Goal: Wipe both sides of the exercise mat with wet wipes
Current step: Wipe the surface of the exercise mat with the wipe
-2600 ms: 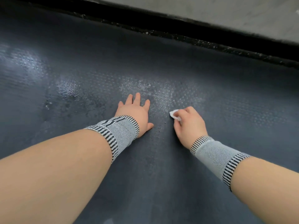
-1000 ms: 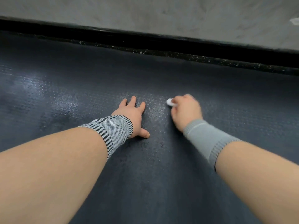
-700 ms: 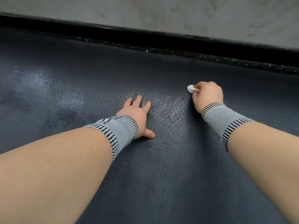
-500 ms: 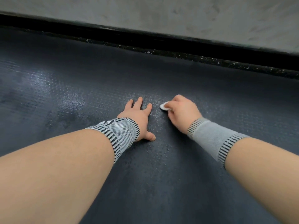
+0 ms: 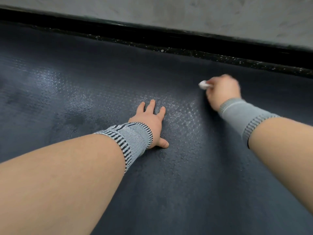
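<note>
The dark blue-grey exercise mat (image 5: pixel 169 192) fills most of the view, its dimpled surface shining wet around the middle and left. My left hand (image 5: pixel 150 119) lies flat on the mat with its fingers spread and straight, pressing down. My right hand (image 5: pixel 221 92) is blurred with motion to the upper right, fingers curled round a small balled white wet wipe (image 5: pixel 203 84) that sticks out at its left and touches the mat. Both wrists wear grey knitted bands.
Beyond the mat's far edge runs a black speckled strip of floor (image 5: pixel 220 56), then a black baseboard (image 5: pixel 152 36) and a grey wall (image 5: pixel 186 12).
My right hand has swept the wipe from beside my left hand out to the upper right, toward the mat's far edge. My left hand has stayed pressed in place.
</note>
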